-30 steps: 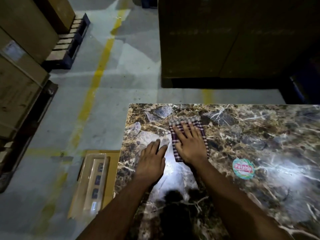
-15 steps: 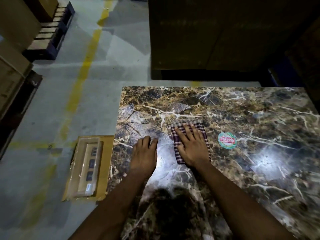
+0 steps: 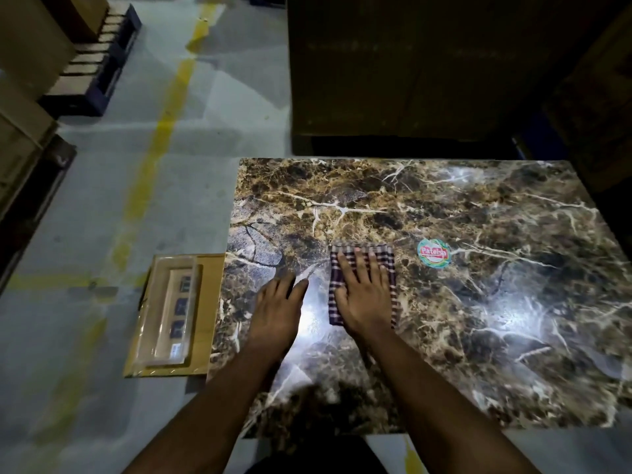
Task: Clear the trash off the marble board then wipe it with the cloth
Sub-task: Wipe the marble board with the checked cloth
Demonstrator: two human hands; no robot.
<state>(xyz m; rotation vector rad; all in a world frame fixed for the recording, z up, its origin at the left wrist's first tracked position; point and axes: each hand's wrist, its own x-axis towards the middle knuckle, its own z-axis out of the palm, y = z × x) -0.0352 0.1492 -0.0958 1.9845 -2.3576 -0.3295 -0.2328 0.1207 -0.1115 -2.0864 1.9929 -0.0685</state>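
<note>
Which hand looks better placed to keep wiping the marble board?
The right hand: it lies flat on the checked cloth. The left hand rests bare on the marble board beside it.

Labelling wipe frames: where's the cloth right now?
In the head view the checked cloth lies flat on the marble board, left of centre, under the right hand. The round sticker is just to its right, the left hand to its left.

Both hands lie flat on the marble board (image 3: 444, 319), the right hand (image 3: 364, 295) pressing the cloth (image 3: 390, 265).
</note>
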